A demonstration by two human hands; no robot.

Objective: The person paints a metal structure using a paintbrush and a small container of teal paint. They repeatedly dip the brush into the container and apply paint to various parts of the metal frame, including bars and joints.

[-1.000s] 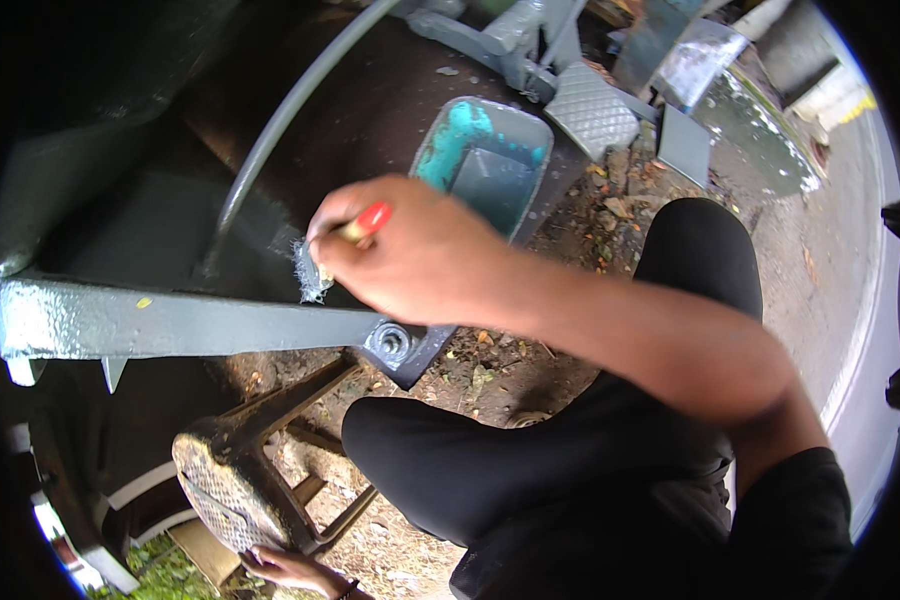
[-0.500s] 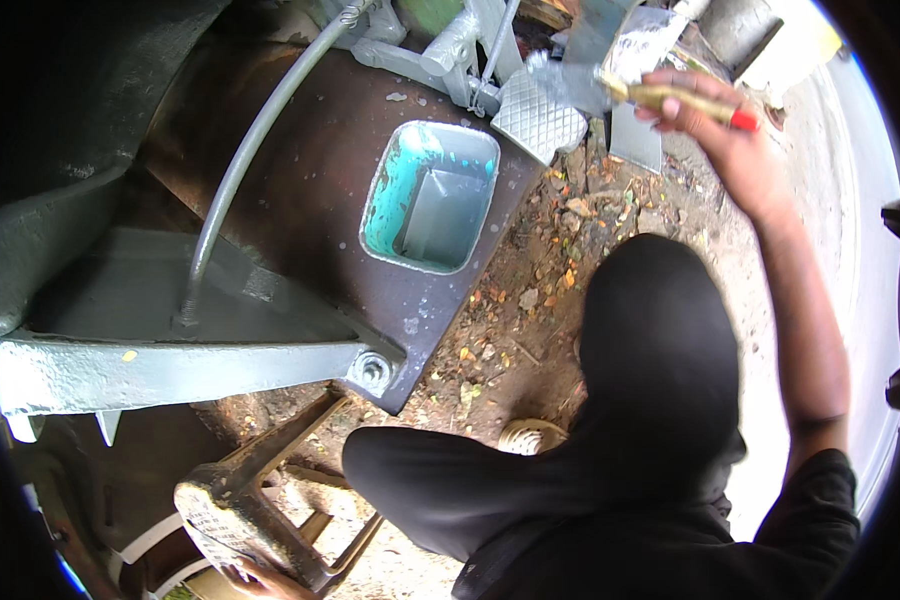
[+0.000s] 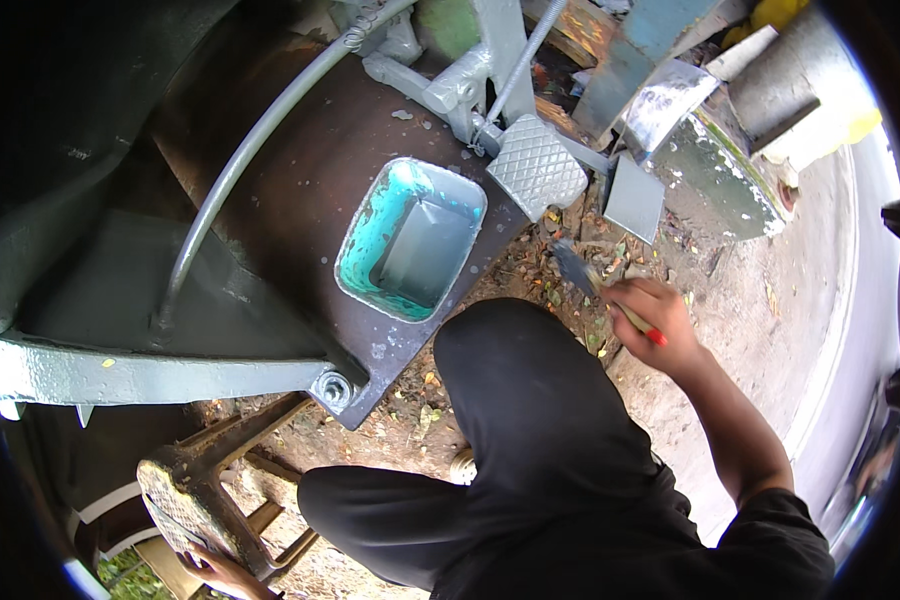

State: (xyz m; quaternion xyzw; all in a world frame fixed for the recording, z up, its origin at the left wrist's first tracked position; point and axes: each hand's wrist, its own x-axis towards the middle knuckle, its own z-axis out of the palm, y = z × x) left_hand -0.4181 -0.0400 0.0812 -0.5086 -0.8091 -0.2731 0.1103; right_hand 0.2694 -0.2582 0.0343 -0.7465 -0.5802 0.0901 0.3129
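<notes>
Grey-tipped paintbrush [image 3: 598, 285], one, clamped in right hand [image 3: 655, 320] grip; left hand [image 3: 220, 572] grips stool [image 3: 185, 505].

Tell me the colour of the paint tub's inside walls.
Turquoise on the inside walls of the paint tub, with grey paint pooled at the bottom; head view shows it.

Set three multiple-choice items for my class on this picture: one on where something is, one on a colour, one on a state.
1. Where is the right hand?
A. above the paint tub
B. right of the raised knee
C. on the stool

2. What colour is the inside rim of the paint tub?
A. turquoise
B. orange
C. white

3. How is the paintbrush held?
A. lying loose on the soil
B. gripped, bristles pointing up-left
C. dipped in the tub

Answers: 1 B, the hand is beside the dark knee; 2 A, turquoise shows around grey paint; 3 B, the fingers close on its handle.
</notes>
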